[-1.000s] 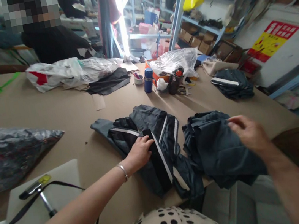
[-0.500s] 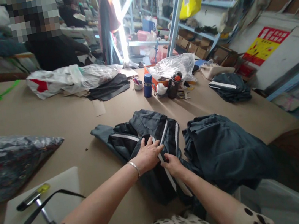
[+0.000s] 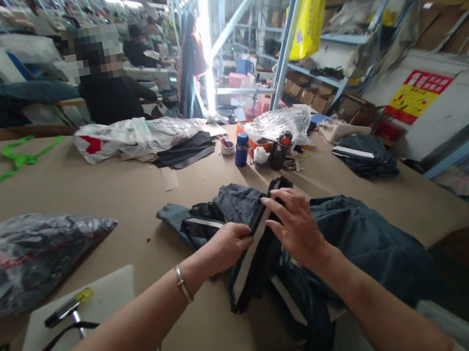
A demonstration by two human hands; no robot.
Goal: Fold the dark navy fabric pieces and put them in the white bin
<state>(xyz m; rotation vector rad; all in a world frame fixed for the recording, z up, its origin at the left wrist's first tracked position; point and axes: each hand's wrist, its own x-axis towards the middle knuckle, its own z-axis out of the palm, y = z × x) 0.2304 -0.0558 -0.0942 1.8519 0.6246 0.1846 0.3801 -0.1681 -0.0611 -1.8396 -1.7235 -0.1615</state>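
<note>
A dark garment with white stripes lies bunched on the brown table in front of me, one striped part raised at a slant. My left hand pinches the edge of that striped part, with its fingers closed. Over the upper end of the stripe is my right hand, its fingers apart and the fingertips at the fabric. A pile of dark blue-grey fabric sits to the right, partly behind my right forearm.
Across the table stand a blue bottle, a dark flask and a small cup. Plastic-wrapped goods lie left, near a hammer-like tool. A folded striped stack is far right. A person sits beyond.
My left hand has closed on the fabric edge. My right hand has moved up and right along the stripe and opened. The striped part has been lifted and turned, and the view has shifted.
</note>
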